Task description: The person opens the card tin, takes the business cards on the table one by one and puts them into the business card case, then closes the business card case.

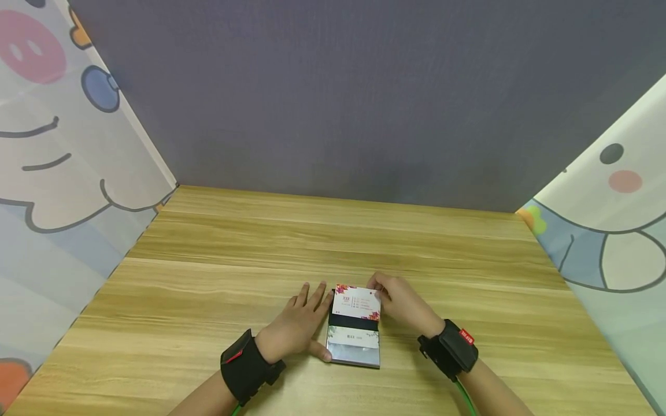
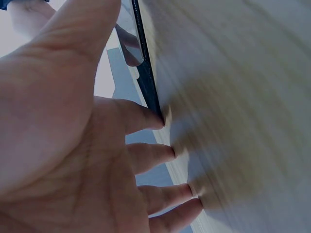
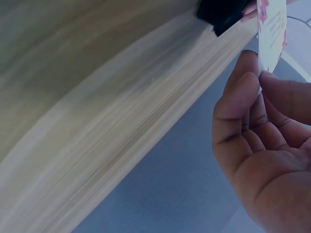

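A small black card holder (image 1: 354,322) lies open on the table, its lower part shiny and silvery. Over its upper half is a white business card (image 1: 355,301) with red floral corners and printed text. My right hand (image 1: 402,303) pinches that card at its upper right corner between thumb and finger; the right wrist view shows the card (image 3: 272,34) held on edge. Another pale card (image 1: 352,337) with leafy print sits in the holder's lower half. Along the holder's left side rests my left hand (image 1: 295,330), fingers spread, with thumb and index finger touching its edge.
The holder stands on a wood-grain table (image 1: 250,242). A dark grey panel (image 1: 333,104) rises behind the table, and cartoon-printed sheets (image 1: 78,144) flank it on both sides. Each wrist wears a black band (image 1: 448,348) with a green cable.
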Available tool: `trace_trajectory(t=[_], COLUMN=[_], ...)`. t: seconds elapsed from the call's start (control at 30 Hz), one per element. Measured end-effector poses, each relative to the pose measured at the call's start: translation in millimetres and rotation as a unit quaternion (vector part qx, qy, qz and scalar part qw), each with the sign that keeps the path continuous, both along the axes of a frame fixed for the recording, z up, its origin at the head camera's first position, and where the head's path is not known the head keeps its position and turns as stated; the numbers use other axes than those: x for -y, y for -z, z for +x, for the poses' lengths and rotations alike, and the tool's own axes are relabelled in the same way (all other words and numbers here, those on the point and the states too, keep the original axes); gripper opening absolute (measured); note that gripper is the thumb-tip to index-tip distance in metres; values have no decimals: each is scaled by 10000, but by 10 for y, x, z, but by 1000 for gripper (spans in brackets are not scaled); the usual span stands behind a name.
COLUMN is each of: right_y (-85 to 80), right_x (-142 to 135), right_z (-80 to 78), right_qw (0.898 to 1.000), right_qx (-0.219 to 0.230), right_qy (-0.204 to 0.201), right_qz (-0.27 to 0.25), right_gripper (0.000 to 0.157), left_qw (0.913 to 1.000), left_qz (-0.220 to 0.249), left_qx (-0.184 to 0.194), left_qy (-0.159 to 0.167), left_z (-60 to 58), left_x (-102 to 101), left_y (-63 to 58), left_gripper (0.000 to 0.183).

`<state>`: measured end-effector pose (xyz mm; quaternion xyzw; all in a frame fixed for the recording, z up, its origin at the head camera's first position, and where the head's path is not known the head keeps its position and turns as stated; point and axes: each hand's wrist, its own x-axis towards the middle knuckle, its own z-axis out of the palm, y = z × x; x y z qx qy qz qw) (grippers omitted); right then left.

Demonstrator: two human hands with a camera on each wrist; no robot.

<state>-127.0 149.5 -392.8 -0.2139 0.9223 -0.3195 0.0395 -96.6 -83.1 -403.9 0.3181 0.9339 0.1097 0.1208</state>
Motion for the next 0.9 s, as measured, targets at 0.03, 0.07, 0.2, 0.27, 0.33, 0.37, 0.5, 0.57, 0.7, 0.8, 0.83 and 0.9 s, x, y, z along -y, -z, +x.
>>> trace_trajectory(t=[0.03, 0.07, 0.2, 0.27, 0.33, 0.37, 0.5, 0.57, 0.7, 0.8, 0.83, 0.9], right_y=[-4, -9, -16, -17, -17, -17, -14, -14, -22, -31, -34, -35], right_x=[-1, -1, -3, 0, 3, 6, 1, 3, 24, 34, 34, 28], right_z=[16, 31, 81, 103, 124, 134, 180, 200, 225, 234, 237, 243], right_qw=[10000, 10000, 9998, 9996, 9993, 9992, 9994, 9993, 9985, 9973, 9970, 9963], right_qx=[-2, 2, 148, 198, 212, 205, 166, 133, 119, 177, 187, 215], right_qy=[-27, -41, -129, -223, -303, -328, -262, -265, -468, -630, -661, -709], right_qz=[4, 2, -14, -19, 3, 27, 163, 216, 267, 336, 362, 430], right_gripper=[20, 21, 20, 19, 18, 18, 17, 17, 16, 16, 16, 17], left_qw=[10000, 10000, 10000, 10000, 10000, 10000, 9999, 9999, 9999, 9999, 9999, 9998], left_qz=[13, 18, 60, 41, 30, 20, -34, -66, -23, 36, 46, 50], left_qx=[2, 7, 41, 54, 72, 76, 106, 118, 149, 163, 165, 168], left_qy=[-1, -5, -12, -15, -20, -26, -8, 8, 4, -3, 2, 28], left_z=[2, 2, 12, 17, 21, 21, 4, -5, -15, -17, -18, -21], left_x=[0, 0, -2, -3, -4, -5, -21, -22, -2, 9, 9, 1], left_y=[-1, -2, -26, -36, -40, -41, -20, 2, 33, 25, 18, 5], left_gripper=[115, 115, 115, 115, 115, 115, 115, 115, 116, 116, 116, 115])
